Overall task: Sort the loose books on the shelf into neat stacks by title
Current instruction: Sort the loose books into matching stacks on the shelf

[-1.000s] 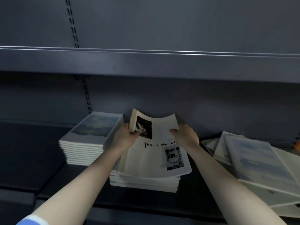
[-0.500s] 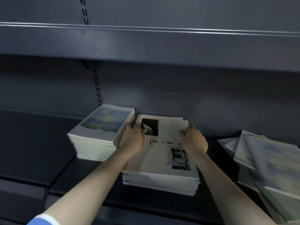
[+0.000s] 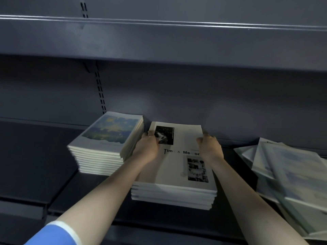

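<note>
Dark metal shelf [image 3: 99, 197], lower tier; upper shelf board [image 3: 159, 38] overhangs it, slotted upright [image 3: 100, 92] on the back panel.

Left stack [image 3: 104, 144]: books with a blue-yellow painted cover, squared up, standing just beside the middle stack and taller than it.

Right heap [image 3: 290, 174]: loose pale-covered books, fanned and overlapping at odd angles, apart from the middle stack.

Middle stack [image 3: 174, 193]: white books, edges nearly flush. Top book [image 3: 178, 163] lies flat on it, cover up, title partly readable as "Tim & Me or"; long axis runs front to back, title head toward the back panel.

Left hand [image 3: 147, 147]: forearm reaching in from a blue sleeve [image 3: 53, 234], fingers curled over the top book's far left edge, thumb on the cover.

Right hand [image 3: 209, 147]: fingers curled, gripping the far right edge of the same book, knuckles up.
</note>
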`<state>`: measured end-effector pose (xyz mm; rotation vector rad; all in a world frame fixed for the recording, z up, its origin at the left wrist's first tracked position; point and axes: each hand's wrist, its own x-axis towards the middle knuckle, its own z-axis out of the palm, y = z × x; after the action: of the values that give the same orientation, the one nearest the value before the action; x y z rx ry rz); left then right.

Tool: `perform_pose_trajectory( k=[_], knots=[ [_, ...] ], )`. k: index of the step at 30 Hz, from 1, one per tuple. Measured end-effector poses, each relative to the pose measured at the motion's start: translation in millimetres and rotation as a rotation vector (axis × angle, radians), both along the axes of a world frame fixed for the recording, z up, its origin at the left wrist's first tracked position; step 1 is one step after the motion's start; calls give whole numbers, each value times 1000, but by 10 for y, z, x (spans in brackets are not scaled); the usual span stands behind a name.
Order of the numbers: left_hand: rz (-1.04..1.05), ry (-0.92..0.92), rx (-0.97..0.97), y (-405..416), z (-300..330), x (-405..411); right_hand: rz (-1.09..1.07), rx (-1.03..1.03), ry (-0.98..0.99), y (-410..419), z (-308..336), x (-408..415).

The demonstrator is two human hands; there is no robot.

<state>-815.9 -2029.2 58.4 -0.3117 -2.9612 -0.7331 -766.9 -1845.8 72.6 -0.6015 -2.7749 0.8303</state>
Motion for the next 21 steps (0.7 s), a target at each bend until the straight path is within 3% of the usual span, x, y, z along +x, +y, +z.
perform_pose_trajectory(
  k=[15, 21],
  knots=[
    [12, -56, -5, 56, 19, 8, 43, -100, -11, 103, -4, 6],
    [33, 40, -13, 295, 250, 175, 63, 86, 45, 379, 154, 211]
  ],
)
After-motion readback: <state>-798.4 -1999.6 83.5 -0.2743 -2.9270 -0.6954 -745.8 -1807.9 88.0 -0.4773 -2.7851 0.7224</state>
